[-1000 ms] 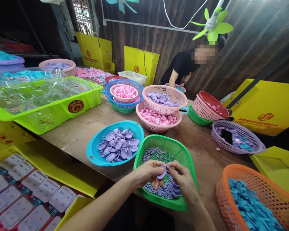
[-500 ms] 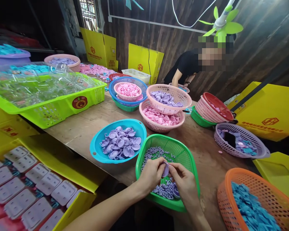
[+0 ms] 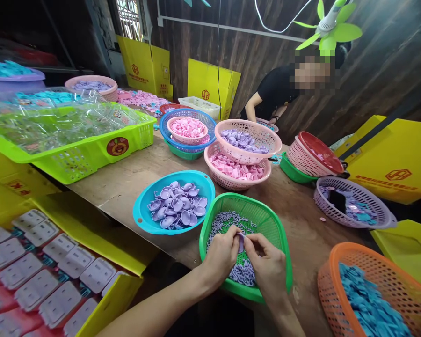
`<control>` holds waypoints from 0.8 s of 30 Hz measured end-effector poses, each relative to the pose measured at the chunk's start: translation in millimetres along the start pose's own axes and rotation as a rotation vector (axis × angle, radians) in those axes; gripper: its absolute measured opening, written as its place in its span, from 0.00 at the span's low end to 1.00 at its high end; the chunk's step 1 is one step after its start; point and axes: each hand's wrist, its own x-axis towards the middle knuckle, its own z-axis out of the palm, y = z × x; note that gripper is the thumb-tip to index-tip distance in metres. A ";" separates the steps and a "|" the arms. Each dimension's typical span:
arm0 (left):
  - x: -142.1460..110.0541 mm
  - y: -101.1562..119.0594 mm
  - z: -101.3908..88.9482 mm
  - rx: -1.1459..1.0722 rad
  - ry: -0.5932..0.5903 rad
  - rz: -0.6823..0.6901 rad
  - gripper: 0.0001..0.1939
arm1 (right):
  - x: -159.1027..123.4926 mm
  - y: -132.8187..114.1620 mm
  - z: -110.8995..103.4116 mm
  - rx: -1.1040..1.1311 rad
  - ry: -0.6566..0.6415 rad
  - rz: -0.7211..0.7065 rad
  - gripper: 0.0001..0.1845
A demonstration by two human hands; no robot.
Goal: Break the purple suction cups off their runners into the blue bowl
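Note:
My left hand (image 3: 221, 252) is closed, pinching a small purple cup-shaped plastic piece (image 3: 241, 244) above the green basket. At the piece's upper edge, the fingertips of my right hand (image 3: 269, 260) are pressed together on it; whether they also hold a tiny part is hidden. Beneath both hands the green basket (image 3: 268, 215) contains many small purple hook-like pieces (image 3: 243, 272). To its left is a turquoise basin (image 3: 140, 206) with a heap of purple cup-shaped pieces (image 3: 178, 206), some with curved stems.
Pink stacked baskets (image 3: 247, 154) and a blue basket (image 3: 210, 126) stand behind. An orange basket (image 3: 324, 281) of blue pieces is at right, a lime tray (image 3: 91, 154) of clear packages at left. A yellow carton (image 3: 91, 234) is lower left. Another person (image 3: 266, 100) bends across the table.
Both hands stay together over the green basket, and the purple cup-shaped piece has turned more edge-on between the fingers. The whole view has shifted slightly.

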 end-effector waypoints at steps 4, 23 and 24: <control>-0.8 -7.1 5.3 0.123 0.005 0.054 0.11 | -0.9 1.6 4.0 -0.056 0.032 -0.045 0.10; 5.6 -23.0 -15.6 0.396 0.073 0.094 0.13 | 15.6 9.9 6.1 -0.072 -0.175 -0.066 0.14; 11.8 -27.7 -31.0 0.449 0.105 0.039 0.14 | 18.6 18.6 3.8 -0.078 -0.235 -0.062 0.15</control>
